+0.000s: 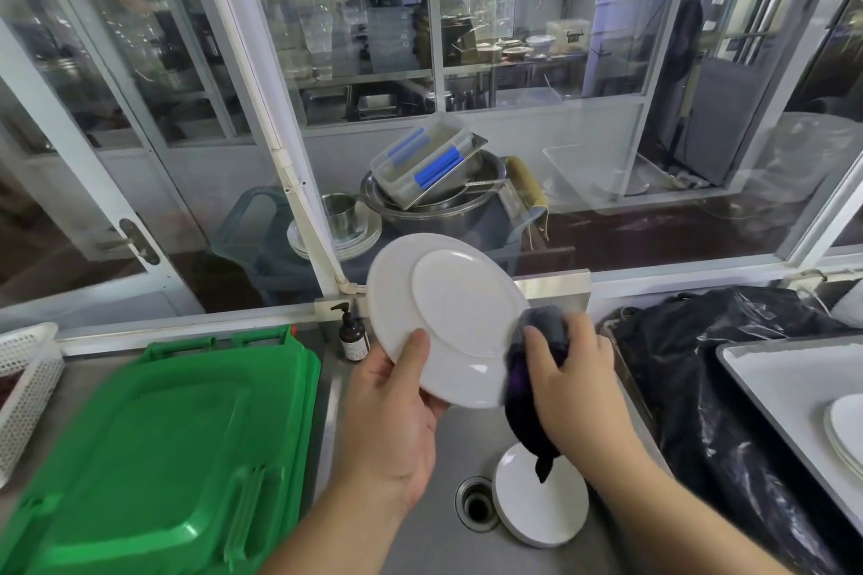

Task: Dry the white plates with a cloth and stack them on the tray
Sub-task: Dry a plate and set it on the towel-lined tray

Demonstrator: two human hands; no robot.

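Note:
My left hand [397, 416] grips a white plate [448, 317] by its lower left rim and holds it tilted above the sink, its underside facing me. My right hand [572, 381] grips a dark grey and purple cloth [537, 364] against the plate's right rim; the cloth's tail hangs down. Another white plate [532, 514] lies in the sink beside the drain [477, 504]. At the far right a white tray [789, 392] holds a small stack of white plates [847, 430], cut off by the frame edge.
A green plastic lid [159, 448] covers the counter on the left, with a white perforated basket [23, 392] beyond it. A brown pump bottle [352, 336] stands at the sink's back edge. A black plastic bag [710, 369] lies between sink and tray. Glass windows rise behind.

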